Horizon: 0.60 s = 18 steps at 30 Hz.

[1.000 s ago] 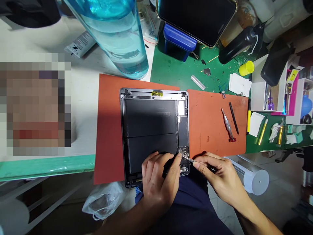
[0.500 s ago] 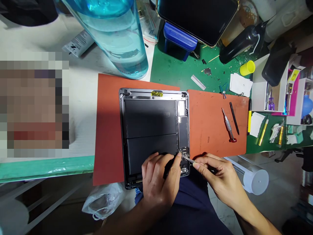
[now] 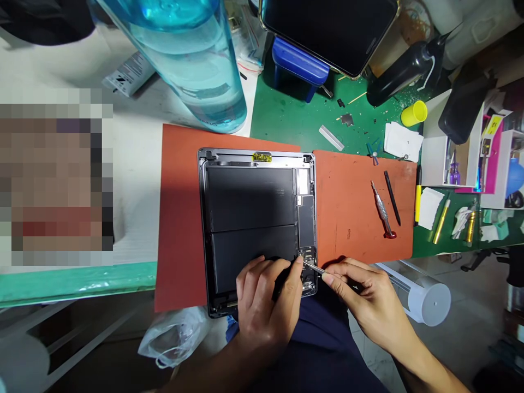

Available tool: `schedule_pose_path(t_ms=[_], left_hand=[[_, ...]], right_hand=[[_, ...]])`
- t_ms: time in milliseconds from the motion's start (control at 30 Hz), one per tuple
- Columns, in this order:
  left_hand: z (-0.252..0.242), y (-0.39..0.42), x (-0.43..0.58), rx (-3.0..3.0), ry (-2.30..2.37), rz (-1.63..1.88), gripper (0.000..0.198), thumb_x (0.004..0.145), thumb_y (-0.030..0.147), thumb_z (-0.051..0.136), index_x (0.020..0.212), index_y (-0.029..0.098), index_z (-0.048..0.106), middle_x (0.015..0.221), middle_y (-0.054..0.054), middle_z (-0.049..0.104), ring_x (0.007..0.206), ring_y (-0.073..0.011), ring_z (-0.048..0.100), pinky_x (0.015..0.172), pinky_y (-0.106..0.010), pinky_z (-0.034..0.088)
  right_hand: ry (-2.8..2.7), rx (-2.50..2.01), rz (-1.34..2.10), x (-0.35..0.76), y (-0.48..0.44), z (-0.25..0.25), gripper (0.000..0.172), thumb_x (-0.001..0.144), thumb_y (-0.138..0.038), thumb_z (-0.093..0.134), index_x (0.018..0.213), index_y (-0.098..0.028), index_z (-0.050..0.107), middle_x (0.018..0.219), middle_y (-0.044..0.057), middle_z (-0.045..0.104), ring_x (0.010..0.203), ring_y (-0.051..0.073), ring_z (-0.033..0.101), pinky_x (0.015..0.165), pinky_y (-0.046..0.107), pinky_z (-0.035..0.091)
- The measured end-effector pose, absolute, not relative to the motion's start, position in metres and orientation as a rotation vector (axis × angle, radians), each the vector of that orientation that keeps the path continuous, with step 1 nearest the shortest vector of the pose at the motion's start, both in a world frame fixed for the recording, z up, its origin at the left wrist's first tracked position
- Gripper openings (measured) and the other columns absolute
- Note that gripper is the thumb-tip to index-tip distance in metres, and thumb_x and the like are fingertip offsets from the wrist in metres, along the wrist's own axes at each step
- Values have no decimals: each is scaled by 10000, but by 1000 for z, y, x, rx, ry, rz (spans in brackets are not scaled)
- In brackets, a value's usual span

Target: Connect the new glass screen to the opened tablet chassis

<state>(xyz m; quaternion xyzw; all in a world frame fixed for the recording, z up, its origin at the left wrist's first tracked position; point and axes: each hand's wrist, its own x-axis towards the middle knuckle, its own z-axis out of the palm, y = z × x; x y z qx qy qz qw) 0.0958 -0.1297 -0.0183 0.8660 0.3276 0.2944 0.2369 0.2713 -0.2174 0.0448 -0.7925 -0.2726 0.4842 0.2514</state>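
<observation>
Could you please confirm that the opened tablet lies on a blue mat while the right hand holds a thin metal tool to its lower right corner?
Not quite: the mat is orange-red, not blue, as the head view shows. The opened tablet does lie on it, and the right hand holds a thin metal tool to its lower right corner.

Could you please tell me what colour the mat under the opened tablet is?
The flat work mat is orange-red, clearest in the head view.

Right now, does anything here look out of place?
Yes. The opened tablet and the orange mat under it overhang the bench's near edge, where the right hand works with a thin tool. Small scraps litter the green mat.
</observation>
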Motion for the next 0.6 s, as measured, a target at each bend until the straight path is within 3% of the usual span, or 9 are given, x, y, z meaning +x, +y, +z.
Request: schedule_pose_path(t_ms=[233, 600], left_hand=[[-19, -131, 96, 2370, 907, 802, 433, 824, -38, 803, 1232, 99, 754, 1018, -114, 684, 987, -224, 647, 1010, -491, 542], [-18, -131, 96, 2379, 918, 782, 445, 824, -34, 805, 1241, 110, 751, 1022, -111, 689, 976, -224, 644, 1002, -492, 544]], right_hand=[[-773, -2145, 1295, 270, -217, 45, 269, 1051, -431, 639, 911, -259, 792, 793, -1, 677, 709, 157, 589, 646, 291, 433], [-742, -2166, 1295, 269, -219, 46, 268, 1045, -444, 643, 902, -271, 790, 791, -6, 667, 715, 154, 578, 590, 274, 410]])
